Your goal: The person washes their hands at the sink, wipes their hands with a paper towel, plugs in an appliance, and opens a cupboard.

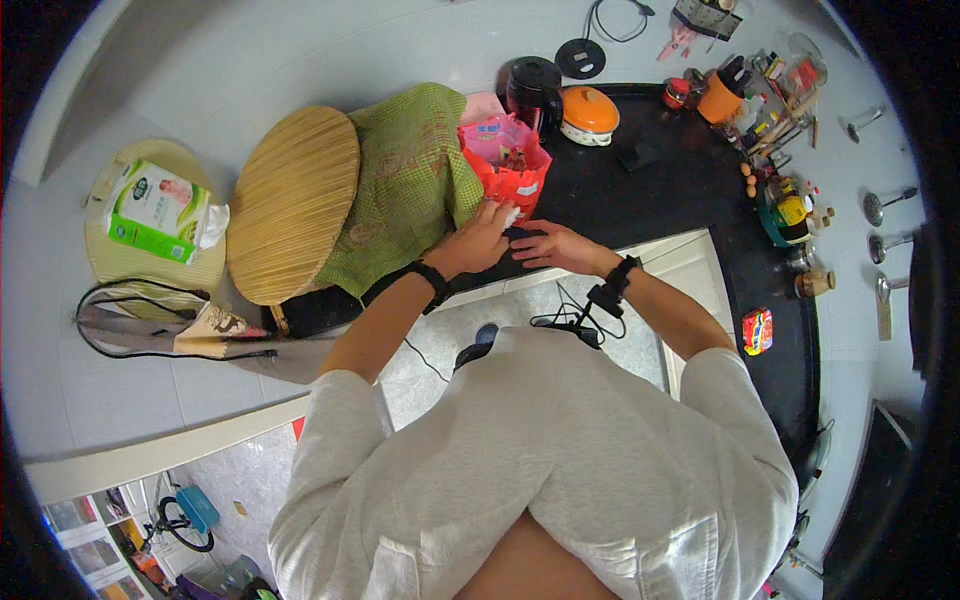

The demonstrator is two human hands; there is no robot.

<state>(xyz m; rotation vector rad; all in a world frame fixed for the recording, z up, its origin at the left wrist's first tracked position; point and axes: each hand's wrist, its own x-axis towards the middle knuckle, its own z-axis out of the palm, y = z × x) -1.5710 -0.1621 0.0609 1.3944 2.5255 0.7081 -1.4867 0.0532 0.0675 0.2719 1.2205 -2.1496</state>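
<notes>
My left hand (477, 241) is at the counter's front edge, just below a red plastic bag (517, 176), with a crumpled white tissue (512, 217) at its fingertips. Beside it, my right hand (556, 247) has its fingers spread over the black countertop (592, 196) and shows nothing in its grasp. Packets, partly hidden, fill the open-topped bag. A green checked cloth (409, 161) drapes over something to the left of the bag, close to my left hand. Both wrists wear black bands.
Behind the bag stand a black-lidded jug (534, 86) and a white pot with an orange lid (590, 112). A round woven straw lid (294, 204) leans at the left. Bottles and jars, including a yellow-labelled bottle (792, 211), line the right side near a red snack packet (757, 331).
</notes>
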